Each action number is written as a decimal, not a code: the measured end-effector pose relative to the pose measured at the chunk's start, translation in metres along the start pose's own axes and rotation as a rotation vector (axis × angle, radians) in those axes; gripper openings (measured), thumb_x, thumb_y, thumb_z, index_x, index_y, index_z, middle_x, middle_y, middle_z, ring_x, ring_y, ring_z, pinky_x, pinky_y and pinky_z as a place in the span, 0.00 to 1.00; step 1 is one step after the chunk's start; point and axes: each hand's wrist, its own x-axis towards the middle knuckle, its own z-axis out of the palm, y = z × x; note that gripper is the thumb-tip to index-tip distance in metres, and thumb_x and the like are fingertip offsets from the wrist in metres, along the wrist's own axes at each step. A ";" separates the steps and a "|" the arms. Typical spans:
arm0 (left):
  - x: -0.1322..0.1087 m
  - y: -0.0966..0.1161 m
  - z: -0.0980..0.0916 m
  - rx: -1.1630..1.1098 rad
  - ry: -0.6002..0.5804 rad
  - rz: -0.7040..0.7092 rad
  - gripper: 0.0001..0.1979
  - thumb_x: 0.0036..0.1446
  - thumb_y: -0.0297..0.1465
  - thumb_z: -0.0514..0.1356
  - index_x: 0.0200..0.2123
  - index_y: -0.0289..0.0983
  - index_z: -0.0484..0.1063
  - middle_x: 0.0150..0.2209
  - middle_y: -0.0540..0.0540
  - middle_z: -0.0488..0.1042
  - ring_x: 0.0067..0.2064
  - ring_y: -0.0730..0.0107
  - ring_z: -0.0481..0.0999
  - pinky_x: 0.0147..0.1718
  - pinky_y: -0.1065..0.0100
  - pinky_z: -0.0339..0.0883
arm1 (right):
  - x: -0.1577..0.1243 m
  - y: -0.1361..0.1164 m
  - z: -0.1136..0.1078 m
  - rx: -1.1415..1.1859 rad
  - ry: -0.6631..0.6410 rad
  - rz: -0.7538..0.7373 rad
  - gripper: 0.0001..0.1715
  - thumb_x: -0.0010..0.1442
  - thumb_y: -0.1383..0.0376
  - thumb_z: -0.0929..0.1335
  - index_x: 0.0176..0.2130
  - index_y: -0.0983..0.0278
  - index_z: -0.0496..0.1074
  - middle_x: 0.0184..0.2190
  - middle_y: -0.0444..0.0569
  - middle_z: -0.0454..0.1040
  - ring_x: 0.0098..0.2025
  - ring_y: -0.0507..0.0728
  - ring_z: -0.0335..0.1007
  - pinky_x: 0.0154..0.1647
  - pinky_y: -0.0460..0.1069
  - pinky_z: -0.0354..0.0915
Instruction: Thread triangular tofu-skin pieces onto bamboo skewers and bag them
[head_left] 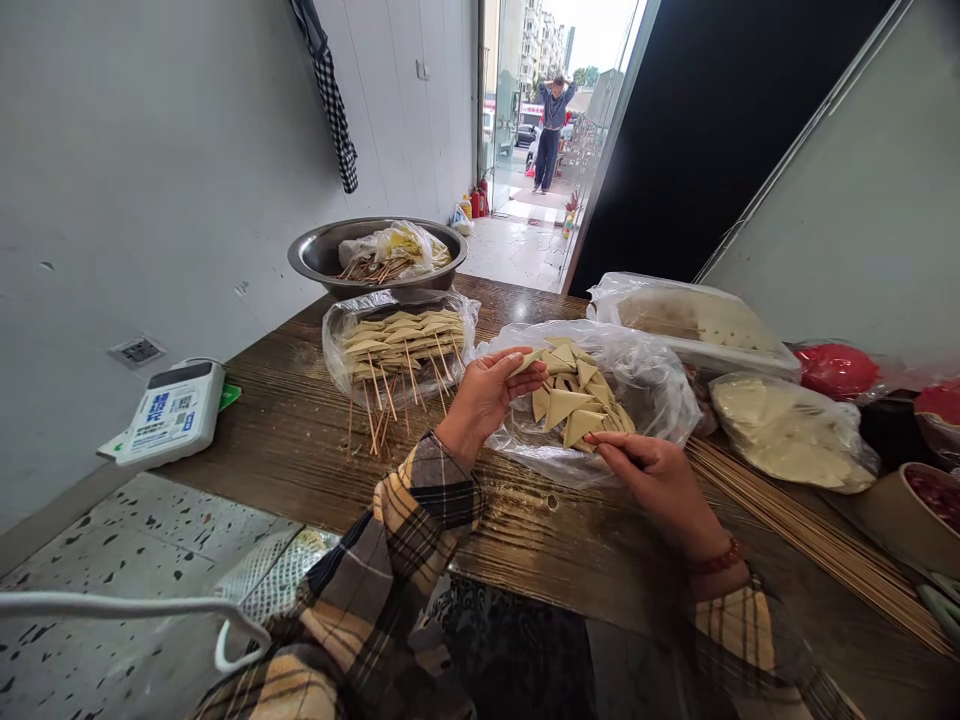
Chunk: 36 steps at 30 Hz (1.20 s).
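A folded tan piece [528, 362] was pinched between the thumb and fingers of a left hand [491, 395], raised just above the pile it matched. The pile of tan triangles [574, 400] lay in an opened clear plastic bag [656, 375] on a dark wooden table [285, 430]. At the pile's lower edge, the right hand [656, 475] held its thumb and fingertips close together; whether they gripped a thin stick could not be made out. Both sleeves were plaid, and a red bracelet [716, 560] circled the right wrist.

Left of the pile, skewered tan pieces [401, 335] sat in a second bag, their sticks pointing toward the worker. Behind them stood a metal basin [315, 272] with a plastic bag and more sticks inside. To the right, a bundle of wooden sticks [802, 540] lay near a bag of pale pieces [791, 425]. A white device [172, 410] stood at the table's left edge. Beyond the doorway, a person [552, 130] stood with both arms raised to the head.
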 end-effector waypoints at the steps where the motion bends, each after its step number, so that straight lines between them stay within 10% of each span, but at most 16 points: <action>1: 0.000 0.000 0.000 0.001 0.000 -0.001 0.09 0.53 0.27 0.62 0.38 0.29 0.73 0.30 0.39 0.79 0.33 0.66 0.80 0.37 0.66 0.73 | 0.000 0.000 0.000 -0.001 0.000 -0.002 0.14 0.60 0.59 0.66 0.40 0.61 0.80 0.39 0.48 0.81 0.41 0.60 0.78 0.42 0.52 0.74; 36: 0.000 -0.004 0.003 0.129 0.025 0.120 0.13 0.49 0.29 0.65 0.39 0.29 0.73 0.29 0.41 0.79 0.33 0.66 0.80 0.37 0.66 0.72 | 0.000 0.004 0.002 -0.073 0.010 -0.032 0.15 0.60 0.60 0.66 0.40 0.61 0.80 0.40 0.48 0.81 0.41 0.60 0.78 0.44 0.54 0.73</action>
